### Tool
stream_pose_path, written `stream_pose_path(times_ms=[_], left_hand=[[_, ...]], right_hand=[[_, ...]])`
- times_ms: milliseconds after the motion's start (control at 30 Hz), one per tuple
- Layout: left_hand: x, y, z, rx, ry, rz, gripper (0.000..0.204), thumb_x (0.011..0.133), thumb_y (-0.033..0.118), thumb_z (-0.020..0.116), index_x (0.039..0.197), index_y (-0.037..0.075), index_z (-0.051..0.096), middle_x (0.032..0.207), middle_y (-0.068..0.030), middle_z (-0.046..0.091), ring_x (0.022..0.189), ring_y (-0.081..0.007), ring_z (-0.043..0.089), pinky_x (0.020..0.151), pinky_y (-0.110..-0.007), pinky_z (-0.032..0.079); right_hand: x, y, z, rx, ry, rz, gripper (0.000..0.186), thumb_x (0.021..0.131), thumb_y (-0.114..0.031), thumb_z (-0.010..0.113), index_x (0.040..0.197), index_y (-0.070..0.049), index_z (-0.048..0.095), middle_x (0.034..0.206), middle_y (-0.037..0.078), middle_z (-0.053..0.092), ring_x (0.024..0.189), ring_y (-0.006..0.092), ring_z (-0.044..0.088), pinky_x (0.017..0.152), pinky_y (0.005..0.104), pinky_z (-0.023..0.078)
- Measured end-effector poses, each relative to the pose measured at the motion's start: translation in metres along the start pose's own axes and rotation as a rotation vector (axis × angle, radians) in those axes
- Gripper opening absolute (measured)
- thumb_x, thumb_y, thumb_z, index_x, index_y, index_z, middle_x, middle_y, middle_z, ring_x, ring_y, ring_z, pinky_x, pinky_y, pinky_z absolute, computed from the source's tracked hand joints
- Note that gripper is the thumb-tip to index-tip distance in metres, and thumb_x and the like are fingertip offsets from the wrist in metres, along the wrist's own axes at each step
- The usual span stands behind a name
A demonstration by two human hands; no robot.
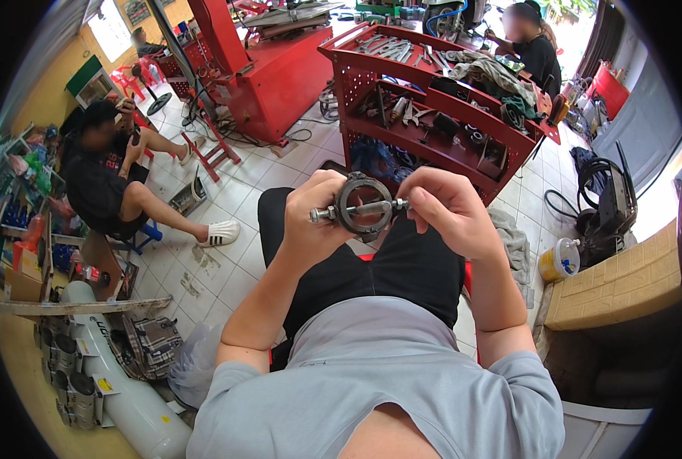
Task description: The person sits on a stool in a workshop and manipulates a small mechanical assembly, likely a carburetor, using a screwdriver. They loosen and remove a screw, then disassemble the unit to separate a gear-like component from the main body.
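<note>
Workshop seen from above the wearer's lap. The white tiled floor [268,164] extends between the surrounding equipment. Upon it, ahead of the wearer, stands a red tool cart [471,107]; spanners [390,49] lie toward the left edge of its top, and crumpled cloths [482,70] are heaped toward the right edge. A seated person [100,164] in dark clothing occupies the floor's left side, with a large white cylinder [126,382] nearer the wearer. Near the floor's right edge is a white-and-yellow tub [559,260].

The metal ring [365,228] is held up above the wearer's dark trousers, between the hands. The left hand [318,218] is closed around its left side, a firm grip. The right hand [448,206] has bent fingers at its right side; whether this grip pinches or merely touches cannot be told. A slender rod [371,207] crosses the ring's opening, and nuts [328,214] show at the left.
</note>
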State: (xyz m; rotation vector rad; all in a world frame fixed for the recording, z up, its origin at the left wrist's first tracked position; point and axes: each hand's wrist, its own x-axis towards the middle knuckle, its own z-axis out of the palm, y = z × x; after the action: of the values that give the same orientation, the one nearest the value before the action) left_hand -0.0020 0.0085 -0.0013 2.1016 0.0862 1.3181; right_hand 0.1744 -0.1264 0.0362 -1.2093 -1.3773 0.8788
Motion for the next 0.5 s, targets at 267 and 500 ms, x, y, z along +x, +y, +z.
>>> stream_pose_path(times_ms=[267,500], left_hand=[[0.0,0.0,-0.001,0.018,-0.003,0.022,0.032,0.059,0.011,0.085,0.083,0.0,0.066,0.08,-0.0083,0.062,0.068,-0.0182,0.058,0.06,-0.028,0.046],[-0.001,0.0,0.0,-0.023,0.005,0.001,0.031,0.06,0.011,0.085,0.084,0.001,0.067,0.08,-0.008,0.062,0.067,-0.0174,0.058,0.059,-0.027,0.046]], right_hand=[[0.004,0.0,0.008,-0.094,0.104,-0.231,0.022,0.092,-0.022,0.062,0.088,0.0,0.06,0.074,-0.001,0.056,0.065,0.0049,0.049,0.059,0.0229,0.043],[-0.002,-0.001,-0.002,-0.016,0.001,0.063,0.019,0.092,-0.018,0.063,0.088,0.0,0.06,0.075,0.0,0.057,0.067,0.004,0.052,0.058,0.021,0.043]])
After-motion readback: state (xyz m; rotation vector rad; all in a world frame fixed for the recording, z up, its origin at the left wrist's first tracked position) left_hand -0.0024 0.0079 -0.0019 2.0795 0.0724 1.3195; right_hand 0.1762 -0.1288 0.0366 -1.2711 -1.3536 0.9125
